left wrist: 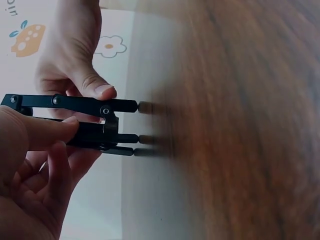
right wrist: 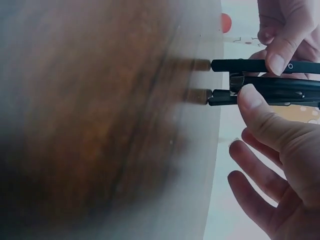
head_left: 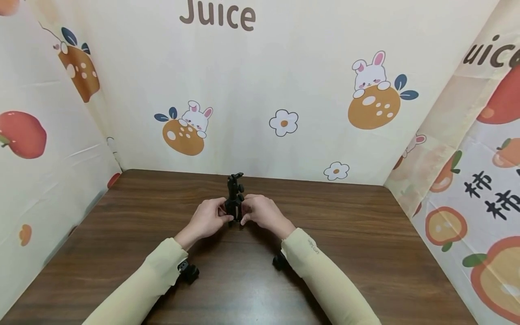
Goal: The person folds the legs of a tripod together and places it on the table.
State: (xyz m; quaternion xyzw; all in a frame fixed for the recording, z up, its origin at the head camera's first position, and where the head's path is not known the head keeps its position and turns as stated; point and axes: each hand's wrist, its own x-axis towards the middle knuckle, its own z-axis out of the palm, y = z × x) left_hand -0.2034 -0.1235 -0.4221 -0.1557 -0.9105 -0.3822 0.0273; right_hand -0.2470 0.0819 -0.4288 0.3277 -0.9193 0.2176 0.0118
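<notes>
A small black tripod (head_left: 234,194) stands upright on the dark wooden table (head_left: 345,253), near its middle. My left hand (head_left: 222,215) pinches its lower legs from the left, and my right hand (head_left: 246,215) pinches them from the right. In the left wrist view the tripod (left wrist: 95,132) has its legs partly spread, their tips touching the table (left wrist: 240,125); my left hand's (left wrist: 60,145) thumb lies on the middle leg. In the right wrist view my right hand's (right wrist: 250,107) thumb presses a leg of the tripod (right wrist: 270,85), and the left hand's fingers (right wrist: 277,55) hold the upper leg.
Cloth walls printed with fruit, rabbits and flowers (head_left: 284,90) close the table in at the back and on both sides. Black wrist cameras (head_left: 188,272) sit under both sleeves. Bare tabletop stretches to the left and right of the hands.
</notes>
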